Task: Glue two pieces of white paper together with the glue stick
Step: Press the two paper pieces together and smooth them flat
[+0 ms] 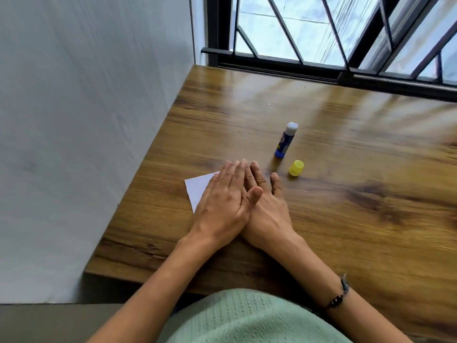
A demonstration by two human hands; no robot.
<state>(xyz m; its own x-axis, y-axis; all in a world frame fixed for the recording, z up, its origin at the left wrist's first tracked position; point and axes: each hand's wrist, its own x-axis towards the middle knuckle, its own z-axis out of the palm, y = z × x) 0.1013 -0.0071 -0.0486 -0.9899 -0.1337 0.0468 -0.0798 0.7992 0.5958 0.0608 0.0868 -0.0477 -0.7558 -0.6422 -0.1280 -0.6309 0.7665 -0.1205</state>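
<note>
At centre frame, on the wooden table [333,184], both hands lie flat and open, palms down, gripping nothing. The left hand [220,201] overlaps the right hand [267,209], and together they press on the white paper [197,189], of which only one corner shows at centre left; whether two sheets lie there cannot be told. The glue stick [285,141] stands uncapped and upright just above and right of the fingertips, its long axis near vertical. The yellow cap [296,168] rests on the table just below the stick. The right hand is the nearer to both. Judgement: pressing is in hand; recapping calls for a reach up and right.
</note>
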